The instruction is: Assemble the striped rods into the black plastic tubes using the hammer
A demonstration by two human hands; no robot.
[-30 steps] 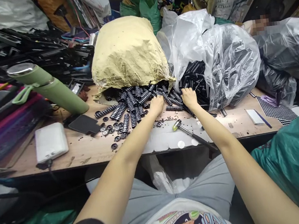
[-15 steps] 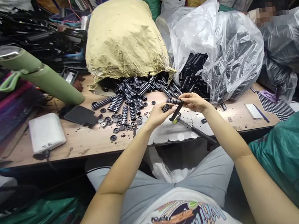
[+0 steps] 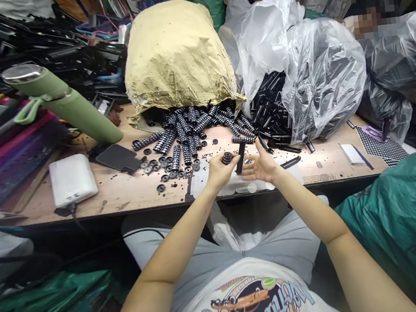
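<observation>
My left hand (image 3: 220, 172) is closed, its thumb and fingertips gripping a flat black bar (image 3: 242, 158) that stands nearly upright. A black-and-white ribbed roller (image 3: 242, 139) lies across the bar's top end; whether the two are joined I cannot tell. Another ribbed roller (image 3: 227, 158), seen end-on, is tucked in the same hand. My right hand (image 3: 262, 167) is open beside the bar, fingers spread, with a small shiny piece showing near the fingertips. Behind both hands, ribbed rollers (image 3: 182, 129) spill from a yellow sack (image 3: 177, 54).
Black discs (image 3: 161, 187) and tiny bits lie left of my hands. A clear plastic bag (image 3: 326, 72) holds black bars (image 3: 269, 99). One black part (image 3: 290, 162) lies at right. Leftward are a white box (image 3: 73, 184), a phone-like slab (image 3: 118, 158) and a green bottle (image 3: 75, 111).
My right hand has let go of the roller and bar and opened, moving slightly down. The long dark rod below it no longer shows. The bar now stands more upright in my left hand.
</observation>
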